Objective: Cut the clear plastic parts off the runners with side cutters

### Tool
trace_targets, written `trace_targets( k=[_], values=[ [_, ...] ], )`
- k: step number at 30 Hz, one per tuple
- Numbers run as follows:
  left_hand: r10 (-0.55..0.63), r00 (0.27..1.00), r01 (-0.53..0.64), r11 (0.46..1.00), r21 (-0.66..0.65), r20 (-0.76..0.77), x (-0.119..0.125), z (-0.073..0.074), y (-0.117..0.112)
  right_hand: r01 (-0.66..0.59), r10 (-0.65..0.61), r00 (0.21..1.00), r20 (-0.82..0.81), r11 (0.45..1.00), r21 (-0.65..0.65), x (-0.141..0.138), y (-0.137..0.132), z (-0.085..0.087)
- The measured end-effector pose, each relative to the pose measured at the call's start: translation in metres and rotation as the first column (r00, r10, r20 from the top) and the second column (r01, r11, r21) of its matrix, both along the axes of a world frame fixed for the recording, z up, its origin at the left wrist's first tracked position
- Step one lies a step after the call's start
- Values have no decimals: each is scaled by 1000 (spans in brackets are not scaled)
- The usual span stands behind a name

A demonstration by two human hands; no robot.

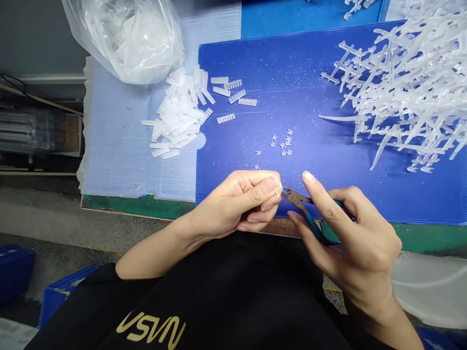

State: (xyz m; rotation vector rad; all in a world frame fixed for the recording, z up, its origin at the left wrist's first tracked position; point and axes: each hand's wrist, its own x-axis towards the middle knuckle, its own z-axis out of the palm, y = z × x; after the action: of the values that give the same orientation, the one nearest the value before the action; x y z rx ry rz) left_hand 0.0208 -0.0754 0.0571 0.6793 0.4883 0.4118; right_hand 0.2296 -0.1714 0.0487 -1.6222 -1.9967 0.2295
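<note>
My left hand is closed in a pinch at the table's near edge, with a tiny clear plastic piece held at thumb and fingertip. My right hand grips small cutting pliers with teal handles. The pliers' jaws point left and touch the piece at my left fingertips. Both hands hover over the front edge of a blue corrugated sheet. A few small clear offcuts lie on the sheet just beyond my hands.
A heap of white comb-like plastic parts lies at the left. Behind it is a clear bag of the same parts. A tangle of white plastic sprues fills the right. Blue crates stand on the floor.
</note>
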Motion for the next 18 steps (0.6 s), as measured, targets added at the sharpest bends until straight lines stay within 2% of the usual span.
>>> trace_targets(
  k=[7,18],
  values=[
    [-2,1000,2,1000,5,-19,2,-1,-1,-15,15,999,-31,1000,18,2,0,-3],
    [2,1000,-1,999,40,-11,4,-4,-1,9,-11,998,-69,999,-38,-5,-7,-1]
  ],
)
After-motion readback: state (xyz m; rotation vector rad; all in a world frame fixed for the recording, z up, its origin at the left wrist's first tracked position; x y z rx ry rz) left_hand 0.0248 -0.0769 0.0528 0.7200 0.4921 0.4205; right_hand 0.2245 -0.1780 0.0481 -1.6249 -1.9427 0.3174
